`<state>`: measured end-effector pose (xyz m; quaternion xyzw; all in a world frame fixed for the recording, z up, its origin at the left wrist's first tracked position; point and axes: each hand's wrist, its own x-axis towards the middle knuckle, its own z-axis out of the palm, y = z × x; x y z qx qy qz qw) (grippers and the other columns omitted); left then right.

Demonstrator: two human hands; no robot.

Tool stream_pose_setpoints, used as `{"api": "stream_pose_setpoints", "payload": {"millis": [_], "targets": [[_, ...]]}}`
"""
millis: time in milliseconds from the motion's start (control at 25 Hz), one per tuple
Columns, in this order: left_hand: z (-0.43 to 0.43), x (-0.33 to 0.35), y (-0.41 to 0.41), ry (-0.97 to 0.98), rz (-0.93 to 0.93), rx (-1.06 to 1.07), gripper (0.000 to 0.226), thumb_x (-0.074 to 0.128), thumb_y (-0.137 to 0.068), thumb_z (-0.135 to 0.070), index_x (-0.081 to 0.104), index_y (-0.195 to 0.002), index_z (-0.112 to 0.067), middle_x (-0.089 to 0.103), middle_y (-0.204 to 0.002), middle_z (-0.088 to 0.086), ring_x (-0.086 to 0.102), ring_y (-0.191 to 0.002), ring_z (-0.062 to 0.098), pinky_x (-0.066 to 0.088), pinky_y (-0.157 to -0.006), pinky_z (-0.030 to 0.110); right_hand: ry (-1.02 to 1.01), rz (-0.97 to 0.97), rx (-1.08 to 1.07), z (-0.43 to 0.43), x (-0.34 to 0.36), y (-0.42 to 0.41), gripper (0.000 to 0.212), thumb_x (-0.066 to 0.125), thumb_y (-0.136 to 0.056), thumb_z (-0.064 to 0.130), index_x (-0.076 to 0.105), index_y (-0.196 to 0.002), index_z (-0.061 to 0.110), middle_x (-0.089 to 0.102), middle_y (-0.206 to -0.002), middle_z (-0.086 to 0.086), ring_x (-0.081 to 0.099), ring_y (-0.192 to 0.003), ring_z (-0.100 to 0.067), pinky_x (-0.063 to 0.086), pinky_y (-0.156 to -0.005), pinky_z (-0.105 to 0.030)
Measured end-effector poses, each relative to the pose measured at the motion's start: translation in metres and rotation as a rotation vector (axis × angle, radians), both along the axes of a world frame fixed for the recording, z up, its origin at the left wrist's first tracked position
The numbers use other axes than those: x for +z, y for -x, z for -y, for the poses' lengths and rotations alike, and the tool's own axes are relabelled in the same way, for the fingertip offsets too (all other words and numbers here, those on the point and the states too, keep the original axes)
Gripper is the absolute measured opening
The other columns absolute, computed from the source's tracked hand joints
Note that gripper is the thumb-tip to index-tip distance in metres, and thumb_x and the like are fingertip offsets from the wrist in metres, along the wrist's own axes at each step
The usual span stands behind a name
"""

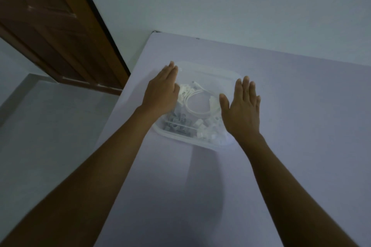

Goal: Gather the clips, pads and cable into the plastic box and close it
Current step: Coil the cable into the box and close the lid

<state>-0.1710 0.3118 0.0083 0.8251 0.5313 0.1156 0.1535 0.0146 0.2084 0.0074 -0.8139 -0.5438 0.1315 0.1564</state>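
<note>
A clear plastic box (208, 73) sits on the pale table (291, 146), its transparent lid on top. Through the lid I see a coiled white cable (197, 104), grey clips (176, 124) near the front left and white clips (208, 128) at the front right. My left hand (162, 90) lies flat over the box's left side, fingers together and straight. My right hand (243, 110) lies flat over the right side, fingers slightly spread. Neither hand grips anything. I cannot make out any pads.
The table's left edge runs diagonally just left of the box. A brown wooden door (50, 26) stands at the left beyond the table. The wall rises right behind the table's far edge.
</note>
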Motion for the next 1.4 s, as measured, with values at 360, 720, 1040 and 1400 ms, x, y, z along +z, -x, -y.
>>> {"api": "stream_pose_setpoints", "payload": {"millis": [360,720,1040,1400], "targets": [[-0.01,-0.011,-0.01,-0.054,0.001,0.045,0.053,0.034,-0.098,-0.024,0.021,-0.147,-0.009,0.018,-0.158,0.005,0.018,-0.145,0.019,0.023,-0.114,0.034,-0.018,0.046,0.01,-0.014,-0.007,-0.007,0.058,0.023,-0.102,0.037,0.009,-0.152,0.011,0.003,-0.161,-0.005,-0.002,-0.148,-0.02,0.001,-0.119,-0.044],[0.001,-0.007,0.023,0.588,0.683,0.315,0.064,0.054,-0.091,-0.033,0.025,-0.147,-0.021,0.029,-0.154,-0.002,0.03,-0.14,0.013,0.025,-0.113,0.029,-0.248,-0.581,-0.287,0.007,-0.006,-0.005,0.061,0.038,-0.1,0.038,0.018,-0.151,0.013,0.019,-0.159,-0.005,0.022,-0.144,-0.02,0.019,-0.116,-0.032],[0.039,-0.025,0.027,0.86,1.285,0.382,0.037,0.049,-0.095,-0.016,0.052,-0.131,-0.016,0.06,-0.128,0.004,0.055,-0.121,0.023,0.045,-0.1,0.037,-0.292,-1.197,-0.503,0.042,-0.021,0.011,0.036,0.045,-0.098,0.036,0.062,-0.115,0.01,0.069,-0.109,-0.009,0.067,-0.099,-0.025,0.056,-0.086,-0.042],[-0.044,-0.002,-0.031,0.78,1.291,0.369,0.035,0.047,-0.096,-0.016,0.052,-0.13,-0.011,0.065,-0.114,0.002,0.065,-0.095,0.01,0.055,-0.076,0.023,-0.365,-1.106,-0.475,-0.045,0.008,-0.043,0.027,0.046,-0.097,0.033,0.063,-0.101,0.012,0.062,-0.084,0.005,0.058,-0.072,-0.006,0.046,-0.062,-0.021]]}}
